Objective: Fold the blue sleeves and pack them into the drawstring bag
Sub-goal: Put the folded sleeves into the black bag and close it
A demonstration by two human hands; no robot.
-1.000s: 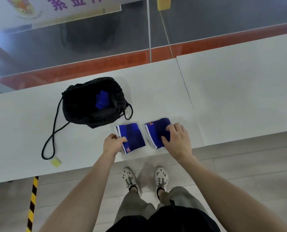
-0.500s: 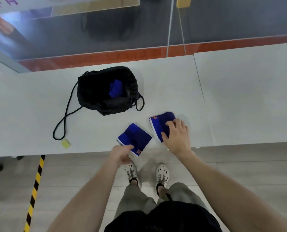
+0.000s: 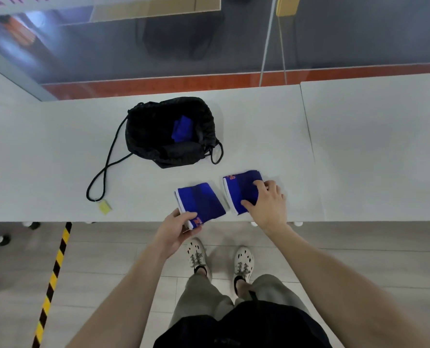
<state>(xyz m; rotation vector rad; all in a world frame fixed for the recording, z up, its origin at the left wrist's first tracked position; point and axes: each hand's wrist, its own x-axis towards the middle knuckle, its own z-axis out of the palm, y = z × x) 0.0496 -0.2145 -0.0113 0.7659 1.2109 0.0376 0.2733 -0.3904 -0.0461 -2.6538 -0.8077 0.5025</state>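
Observation:
Two folded blue sleeves with white edges and orange marks lie near the table's front edge. My left hand (image 3: 177, 228) pinches the near corner of the left sleeve (image 3: 200, 202), which sticks out a little over the edge. My right hand (image 3: 265, 203) grips the right sleeve (image 3: 241, 188), thumb and fingers closed around its right side. The black drawstring bag (image 3: 158, 133) sits open behind them, with another blue sleeve (image 3: 182, 128) inside it.
The bag's black cord (image 3: 106, 169) loops to the left and ends at a yellow tag (image 3: 105, 206). The white table (image 3: 58, 151) meets a second one (image 3: 384, 146) on the right. Black-and-yellow floor tape (image 3: 52, 280) runs at the lower left.
My left hand has drawn the left sleeve toward the table's edge and taken its near corner. My right hand has stayed on the right sleeve. The camera has tilted.

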